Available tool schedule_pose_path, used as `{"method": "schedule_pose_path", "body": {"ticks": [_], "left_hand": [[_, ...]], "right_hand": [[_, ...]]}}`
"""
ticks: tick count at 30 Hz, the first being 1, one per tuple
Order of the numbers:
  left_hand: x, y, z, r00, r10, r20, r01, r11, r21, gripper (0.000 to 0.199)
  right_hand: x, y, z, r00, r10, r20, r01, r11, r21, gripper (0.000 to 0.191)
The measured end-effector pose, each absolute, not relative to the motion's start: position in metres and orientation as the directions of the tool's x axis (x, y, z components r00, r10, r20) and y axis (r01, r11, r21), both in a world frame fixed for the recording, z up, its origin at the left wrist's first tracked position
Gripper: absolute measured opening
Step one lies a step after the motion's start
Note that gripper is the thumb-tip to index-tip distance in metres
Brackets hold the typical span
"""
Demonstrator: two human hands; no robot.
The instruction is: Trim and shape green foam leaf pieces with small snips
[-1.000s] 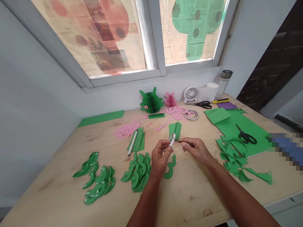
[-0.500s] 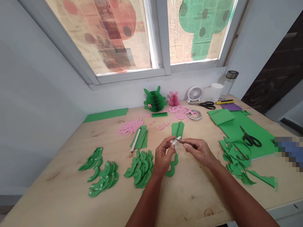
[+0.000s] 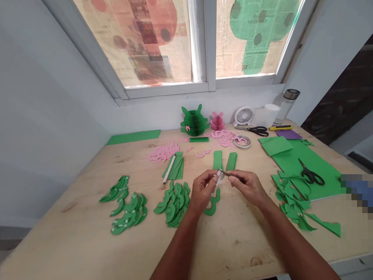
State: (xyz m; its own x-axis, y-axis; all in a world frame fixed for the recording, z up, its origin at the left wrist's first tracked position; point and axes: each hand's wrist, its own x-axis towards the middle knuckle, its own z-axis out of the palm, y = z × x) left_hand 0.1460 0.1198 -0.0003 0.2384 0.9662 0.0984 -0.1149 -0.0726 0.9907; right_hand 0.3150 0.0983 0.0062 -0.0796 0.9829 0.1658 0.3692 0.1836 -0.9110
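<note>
My left hand (image 3: 203,188) pinches a small white strip (image 3: 219,179) between thumb and fingers. My right hand (image 3: 247,186) grips a thin dark pair of tweezers (image 3: 225,173), whose tip meets the strip's upper end. Just beyond my hands lie two green paper strips (image 3: 232,161), with a gap between them. Under my left hand's fingers a wavy green paper cutout (image 3: 212,205) rests on the table. Left of that wrist is a heap of similar green cutouts (image 3: 175,204). Farther left, another pile (image 3: 131,214) carries small white patches.
A white pen (image 3: 169,170) lies on green strips. Pink cutouts (image 3: 164,152), a tape roll (image 3: 242,141), and green and pink honeycomb paper figures (image 3: 194,123) are at the back. Scissors (image 3: 311,173) lie on a green sheet, right. Green scraps (image 3: 293,198) lie beside my right forearm.
The white strip has tilted and the tweezers' tip is now at its upper end. The two green strips beyond my hands, close together before, now show apart. The view has shifted slightly.
</note>
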Motion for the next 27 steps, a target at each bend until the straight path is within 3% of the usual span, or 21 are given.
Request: {"method": "schedule_pose_path", "body": {"ticks": [19, 27], "left_hand": [[0.143, 0.120, 0.004, 0.197, 0.960, 0.200, 0.019, -0.207, 0.978, 0.021], [0.144, 0.116, 0.006, 0.246, 0.964, 0.105, -0.019, -0.104, 0.994, 0.024]], "right_hand": [[0.313, 0.099, 0.007, -0.053, 0.988, 0.147, 0.400, 0.156, -0.903, 0.039], [0.312, 0.098, 0.007, -0.055, 0.986, 0.159, 0.417, 0.167, -0.893, 0.039]]}}
